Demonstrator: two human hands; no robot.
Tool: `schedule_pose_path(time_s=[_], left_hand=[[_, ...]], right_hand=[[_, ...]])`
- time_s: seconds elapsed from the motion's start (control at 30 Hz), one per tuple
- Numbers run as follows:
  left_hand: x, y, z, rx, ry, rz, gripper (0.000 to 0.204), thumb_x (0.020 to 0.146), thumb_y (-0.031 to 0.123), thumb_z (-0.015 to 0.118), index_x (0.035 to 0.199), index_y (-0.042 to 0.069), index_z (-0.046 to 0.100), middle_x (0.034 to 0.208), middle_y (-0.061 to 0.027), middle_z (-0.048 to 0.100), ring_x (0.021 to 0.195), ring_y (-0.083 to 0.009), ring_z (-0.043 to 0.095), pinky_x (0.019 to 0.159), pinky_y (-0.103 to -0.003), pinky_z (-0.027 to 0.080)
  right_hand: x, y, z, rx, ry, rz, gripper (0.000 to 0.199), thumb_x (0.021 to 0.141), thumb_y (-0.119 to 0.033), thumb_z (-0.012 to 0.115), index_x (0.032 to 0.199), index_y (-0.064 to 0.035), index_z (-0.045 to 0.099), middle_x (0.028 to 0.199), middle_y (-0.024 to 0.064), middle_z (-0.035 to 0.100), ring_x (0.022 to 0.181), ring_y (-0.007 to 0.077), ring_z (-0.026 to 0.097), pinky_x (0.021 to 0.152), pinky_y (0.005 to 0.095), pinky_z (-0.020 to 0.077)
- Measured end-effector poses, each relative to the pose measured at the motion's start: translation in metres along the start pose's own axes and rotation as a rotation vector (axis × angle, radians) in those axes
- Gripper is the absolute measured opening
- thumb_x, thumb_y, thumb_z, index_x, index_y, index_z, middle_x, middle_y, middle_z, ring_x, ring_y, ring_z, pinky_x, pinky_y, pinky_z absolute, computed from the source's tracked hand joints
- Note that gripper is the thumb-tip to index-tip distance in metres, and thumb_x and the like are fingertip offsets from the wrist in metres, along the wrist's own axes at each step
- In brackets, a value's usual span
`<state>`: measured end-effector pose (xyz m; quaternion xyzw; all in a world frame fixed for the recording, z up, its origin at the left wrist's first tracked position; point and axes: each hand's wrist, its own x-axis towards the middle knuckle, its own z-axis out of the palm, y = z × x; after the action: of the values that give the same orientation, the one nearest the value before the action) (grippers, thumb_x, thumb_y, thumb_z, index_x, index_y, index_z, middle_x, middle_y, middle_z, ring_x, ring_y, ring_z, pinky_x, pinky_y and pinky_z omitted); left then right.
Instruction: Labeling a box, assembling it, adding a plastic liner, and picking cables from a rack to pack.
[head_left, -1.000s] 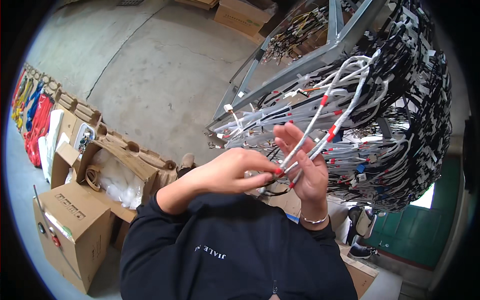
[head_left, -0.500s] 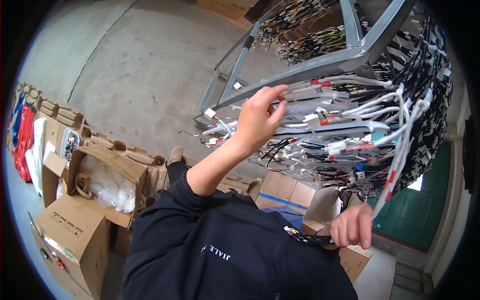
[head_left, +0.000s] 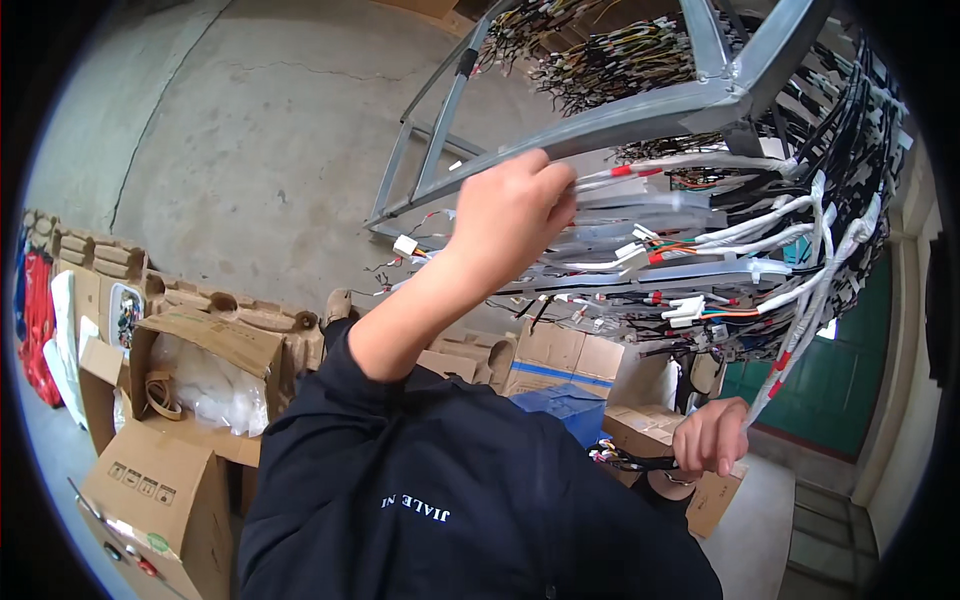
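Observation:
My left hand [head_left: 515,215] is raised beside the metal frame, its fingers curled in at the end of a grey-sleeved cable [head_left: 660,166] with red tape on it. The cable runs right into a thick hanging mass of wire harnesses [head_left: 840,150]. Lower right, my right hand [head_left: 710,438] is closed around another wire harness. That harness's white-wrapped length [head_left: 790,345] with red bands rises to the hanging mass, and its black end [head_left: 630,460] with small coloured connectors sticks out leftward from my fist. White plugs [head_left: 685,311] dangle between the hands.
A grey metal frame [head_left: 590,130] crosses above the harnesses. Cardboard boxes [head_left: 150,490] stand at lower left, one holding clear plastic bags [head_left: 215,390]. Red bundles [head_left: 38,325] lie at far left. A blue bag [head_left: 565,408] and open cartons are below; a green door [head_left: 830,400] is at right.
My left hand went from loosely open to curled fingers at the red-taped cable. My right hand keeps its hold on the harness. The view has shifted slightly.

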<state>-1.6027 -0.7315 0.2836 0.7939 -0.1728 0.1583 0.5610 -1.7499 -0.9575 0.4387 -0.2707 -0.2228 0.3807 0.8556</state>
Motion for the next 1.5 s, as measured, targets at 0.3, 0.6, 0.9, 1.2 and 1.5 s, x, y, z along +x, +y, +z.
schedule_pose_path(time_s=[0.3,0.6,0.9,1.2,1.5], left_hand=[[0.003,0.012,-0.114,-0.364,-0.547,-0.165,0.023,0.099,0.023,0.056,0.089,0.003,0.056,0.068,0.0035,0.046,0.058,-0.0040,0.042,0.050,-0.020,0.031],[-0.044,0.075,-0.087,-0.842,-0.573,-0.515,0.058,0.080,0.028,0.079,0.124,0.001,0.052,0.111,-0.0066,0.062,0.101,-0.0115,0.056,0.090,-0.027,0.044],[-0.026,0.106,-0.105,-0.443,-0.360,-0.628,0.014,0.088,0.008,0.062,0.099,0.002,0.056,0.074,0.0015,0.055,0.058,-0.0047,0.049,0.052,-0.021,0.038],[-0.021,0.118,-0.099,-0.337,-0.351,-0.722,0.017,0.087,0.014,0.068,0.097,0.002,0.066,0.058,0.0057,0.049,0.042,-0.0011,0.037,0.039,-0.019,0.025],[-0.040,0.103,-0.081,-0.342,-0.346,-0.563,0.012,0.089,0.013,0.066,0.095,0.002,0.064,0.075,-0.0004,0.061,0.071,-0.0085,0.055,0.066,-0.025,0.043]], right_hand=[[-0.015,0.024,0.001,-0.162,0.518,-0.148,0.026,0.092,-0.007,0.055,0.109,0.0125,0.048,0.046,-0.0012,0.032,0.033,0.0065,0.023,0.030,0.0256,0.0210],[0.083,0.119,-0.026,-1.497,0.537,-0.136,0.045,0.089,-0.008,0.063,0.127,0.0011,0.043,0.107,0.0173,0.056,0.090,0.0317,0.061,0.078,0.0394,0.0501],[0.067,0.100,-0.066,-1.319,0.867,-0.426,0.025,0.085,-0.005,0.061,0.109,0.0013,0.061,0.083,0.0132,0.067,0.070,0.0247,0.067,0.063,0.0324,0.0552],[0.099,0.103,-0.113,-1.774,1.118,-0.503,0.010,0.087,-0.012,0.065,0.093,-0.0058,0.060,0.063,0.0068,0.063,0.052,0.0259,0.063,0.046,0.0368,0.0478],[0.069,0.123,-0.068,-1.609,0.723,-0.636,0.020,0.084,-0.013,0.067,0.101,-0.0036,0.063,0.063,0.0081,0.059,0.049,0.0232,0.060,0.047,0.0351,0.0473]])
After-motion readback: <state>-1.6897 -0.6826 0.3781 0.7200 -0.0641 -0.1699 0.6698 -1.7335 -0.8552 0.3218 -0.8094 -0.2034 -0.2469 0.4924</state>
